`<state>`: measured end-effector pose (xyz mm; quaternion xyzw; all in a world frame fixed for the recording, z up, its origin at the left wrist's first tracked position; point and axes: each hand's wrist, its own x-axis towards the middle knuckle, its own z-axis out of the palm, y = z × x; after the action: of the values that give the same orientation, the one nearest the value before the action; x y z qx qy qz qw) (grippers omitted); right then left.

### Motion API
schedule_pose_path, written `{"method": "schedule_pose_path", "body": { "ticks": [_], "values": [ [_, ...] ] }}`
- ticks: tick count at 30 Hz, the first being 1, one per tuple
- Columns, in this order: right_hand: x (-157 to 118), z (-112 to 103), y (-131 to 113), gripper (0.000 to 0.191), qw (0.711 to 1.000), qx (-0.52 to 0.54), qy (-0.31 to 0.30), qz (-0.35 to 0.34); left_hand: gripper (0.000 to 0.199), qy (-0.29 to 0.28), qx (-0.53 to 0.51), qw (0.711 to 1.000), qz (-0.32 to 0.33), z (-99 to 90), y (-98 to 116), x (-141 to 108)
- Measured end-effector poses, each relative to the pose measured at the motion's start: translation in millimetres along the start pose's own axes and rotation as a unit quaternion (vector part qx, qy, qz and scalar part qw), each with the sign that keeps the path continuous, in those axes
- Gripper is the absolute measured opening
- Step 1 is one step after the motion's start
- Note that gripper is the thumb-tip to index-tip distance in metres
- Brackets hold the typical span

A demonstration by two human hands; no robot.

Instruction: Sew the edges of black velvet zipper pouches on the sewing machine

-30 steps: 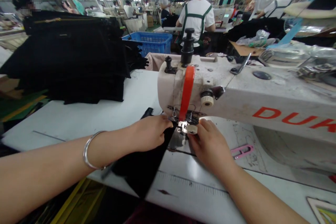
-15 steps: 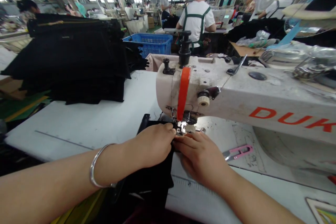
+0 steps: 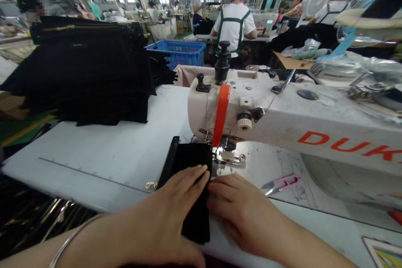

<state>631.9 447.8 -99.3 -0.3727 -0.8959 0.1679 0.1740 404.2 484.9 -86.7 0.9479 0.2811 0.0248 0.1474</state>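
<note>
black, matte cloth [image 3: 192, 155] lies under the spread left hand [image 3: 166, 213], right hand [image 3: 243, 213] curled alongside, its grip unclear

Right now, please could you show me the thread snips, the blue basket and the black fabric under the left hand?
Thread snips [image 3: 295, 179]: head view, on the pink handle.
Blue basket [image 3: 189, 58]: head view, on its near wall.
Black fabric [image 3: 193, 156]: head view, on its flat far part.

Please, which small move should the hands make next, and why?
Perhaps the right hand should gently align the black fabric with the presser foot: the left hand lies on the fabric, the right hand is at its right edge, and that edge's far end sits close to the foot; whether beneath it, I cannot tell.
</note>
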Motion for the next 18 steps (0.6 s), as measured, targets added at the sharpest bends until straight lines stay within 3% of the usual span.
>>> {"method": "schedule_pose_path", "body": {
  "ticks": [2, 4, 6, 8, 11, 16, 18],
  "values": [
    [-7, 8, -14, 0.021, 1.000, -0.004, 0.020, -0.015, 0.101, 0.015, 0.059, 0.998, 0.025, 12.2, 8, -20],
    [-15, 23, -26, 0.017, 0.997, -0.025, 0.072, -0.024, 0.074, 0.036, 0.087, 0.994, 0.057, 21.3, 12, -31],
    [-22, 39, -35, 0.011, 0.990, -0.036, 0.137, -0.017, 0.046, 0.080, 0.058, 0.992, 0.085, 25.8, 14, -35],
    [-28, 52, -41, 0.008, 0.980, -0.031, 0.197, 0.000, 0.030, 0.138, -0.007, 0.986, 0.090, 26.8, 14, -36],
    [-31, 62, -49, 0.016, 0.967, -0.013, 0.253, 0.014, 0.026, 0.182, -0.092, 0.976, 0.073, 26.6, 15, -38],
    [-34, 63, -58, 0.015, 0.967, 0.005, 0.251, 0.033, 0.024, 0.158, -0.083, 0.979, 0.095, 23.4, 19, -44],
    [-36, 63, -59, 0.015, 0.968, 0.000, 0.246, 0.040, 0.023, 0.184, -0.097, 0.976, 0.067, 17.3, 21, -46]
  ]
}}
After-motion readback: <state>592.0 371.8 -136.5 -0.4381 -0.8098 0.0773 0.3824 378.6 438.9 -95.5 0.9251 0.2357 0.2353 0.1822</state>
